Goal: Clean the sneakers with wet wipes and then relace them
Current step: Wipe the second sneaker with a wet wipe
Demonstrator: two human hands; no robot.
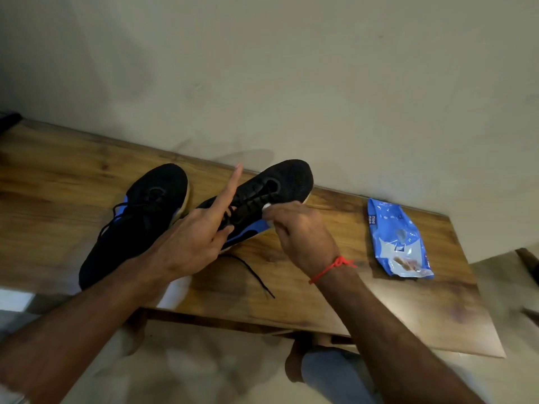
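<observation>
Two black sneakers with blue side patches lie on a wooden table [320, 301]. The left sneaker [145, 217] rests flat. The right sneaker [280, 182] is tilted, with its toe toward the wall. My left hand [192, 240] holds the right sneaker near its collar, thumb and lower fingers pinching there while the index finger sticks straight up. My right hand [300, 231] grips a white wet wipe [267, 207] and presses it against the sneaker's side by the laces. A loose black lace end [256, 275] trails across the table.
A blue pack of wet wipes [396, 237] lies on the table to the right. A plain wall stands just behind the table. My knees and bare feet show below the table's front edge.
</observation>
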